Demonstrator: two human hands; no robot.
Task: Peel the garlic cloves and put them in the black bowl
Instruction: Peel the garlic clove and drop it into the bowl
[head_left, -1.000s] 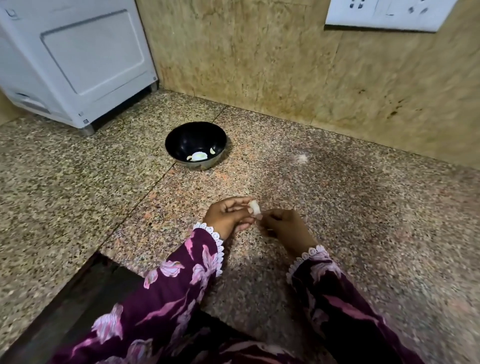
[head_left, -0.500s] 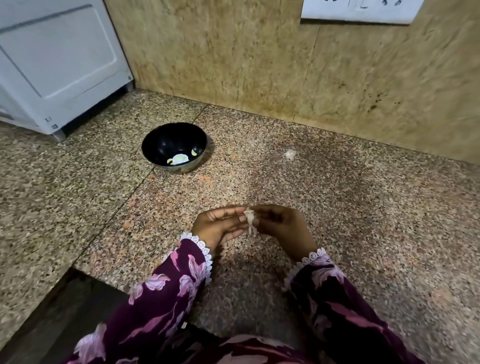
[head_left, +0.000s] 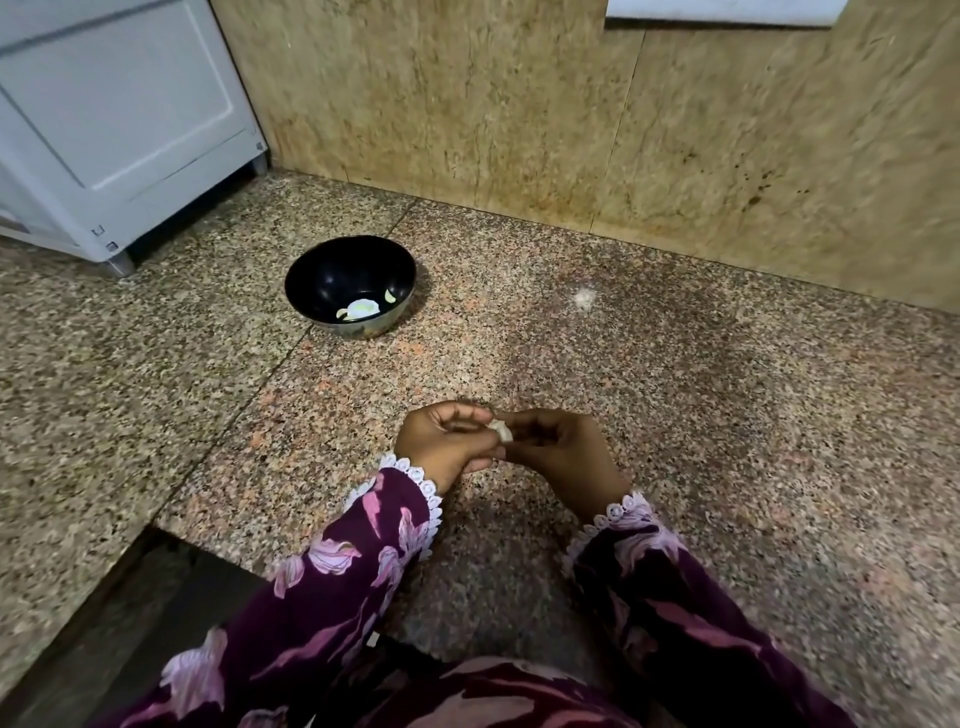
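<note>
The black bowl (head_left: 349, 270) holds pale cream-white garlic pieces (head_left: 362, 309). Around the bowl, the counter (head_left: 675, 395) is speckled brown, grey and pink granite. Behind the bowl stands a mottled tan wall (head_left: 519, 114). Nearer than the bowl, the sleeves (head_left: 353, 582) are deep purple with pink flowers and white lace cuffs.

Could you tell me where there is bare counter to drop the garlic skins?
Bare granite lies right of the black bowl up to the wall, and left of the hands toward the white appliance. Crowded only where both hands hold the garlic clove.
</note>
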